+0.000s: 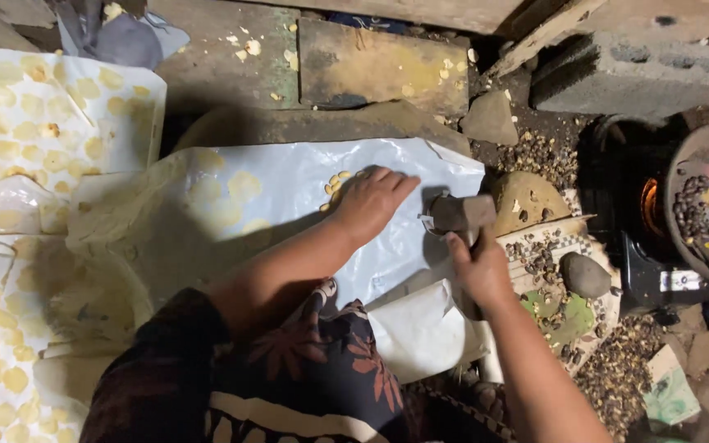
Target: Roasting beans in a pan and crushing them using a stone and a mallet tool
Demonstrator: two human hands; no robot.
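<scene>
My left hand [369, 203] lies palm down on a white plastic sheet [289, 176], fingers together, touching a small heap of pale yellow kernels [334, 185]. My right hand [479, 267] grips the handle of a wooden mallet [463, 215], whose blocky head hovers just right of the sheet's edge. Right of the mallet head sits a rounded stone [525, 199] with a few pale bits on top. A floral dark garment covers my lap at the bottom.
White sheets dotted with flattened yellow discs [34, 123] fill the left side. A smaller grey stone [584, 275] rests on a patterned cloth among dark shells. A pan of dark nuts [699, 209] stands over a glowing stove at right. Concrete block [617, 70] and wooden boards lie beyond.
</scene>
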